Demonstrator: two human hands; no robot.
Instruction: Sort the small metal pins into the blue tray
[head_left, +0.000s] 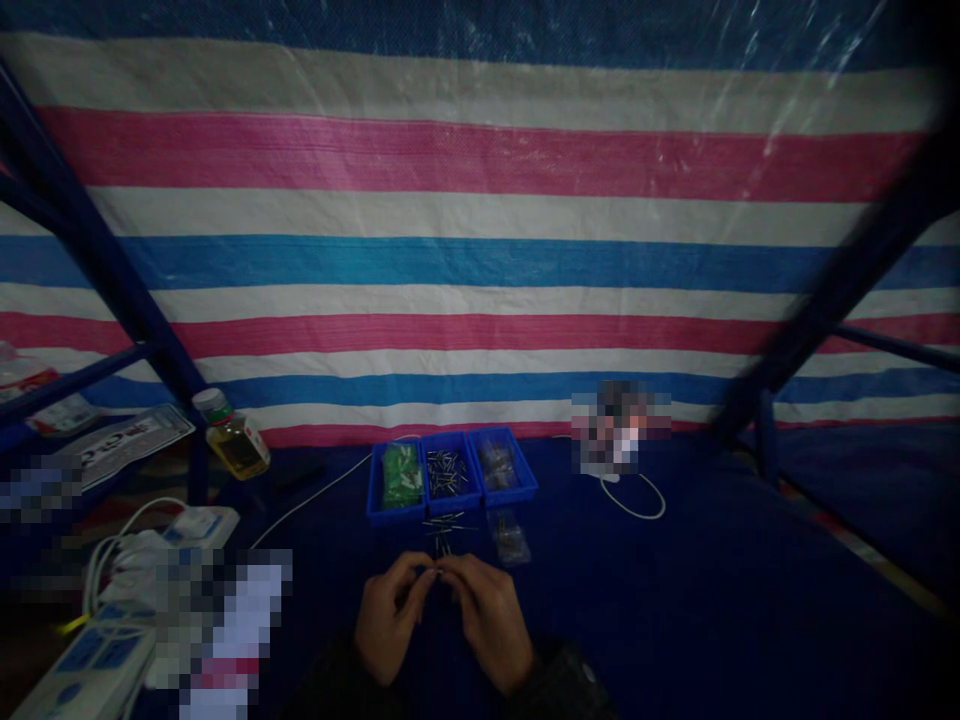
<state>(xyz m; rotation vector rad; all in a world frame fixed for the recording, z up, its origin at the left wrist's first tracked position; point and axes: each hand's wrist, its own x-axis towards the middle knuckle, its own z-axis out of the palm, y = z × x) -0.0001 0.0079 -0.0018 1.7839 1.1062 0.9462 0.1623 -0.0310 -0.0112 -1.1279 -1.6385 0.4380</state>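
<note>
My left hand (pixel 393 615) and my right hand (pixel 489 620) meet over the dark blue table surface, thumbs and fingers pinched close together. Between the fingertips is something too small and dim to make out. Just beyond them lies a loose pile of thin dark rods (pixel 444 524) with shiny ends. Behind that pile three blue bins stand side by side: the left bin (pixel 397 516) has a green bag (pixel 403 474) in it, the middle bin (pixel 454 502) holds many similar rods, and the right bin (pixel 517 492) contains clear plastic packets. Another clear packet (pixel 509 537) lies in front.
To the left are a bottle of yellowish liquid (pixel 236 445), white power strips (pixel 86 660) with plugs, and a white cable (pixel 311 503). A looped white cord (pixel 651 514) lies right of the bins. Blue frame bars (pixel 112 240) and a striped sheet (pixel 465 260) enclose the space.
</note>
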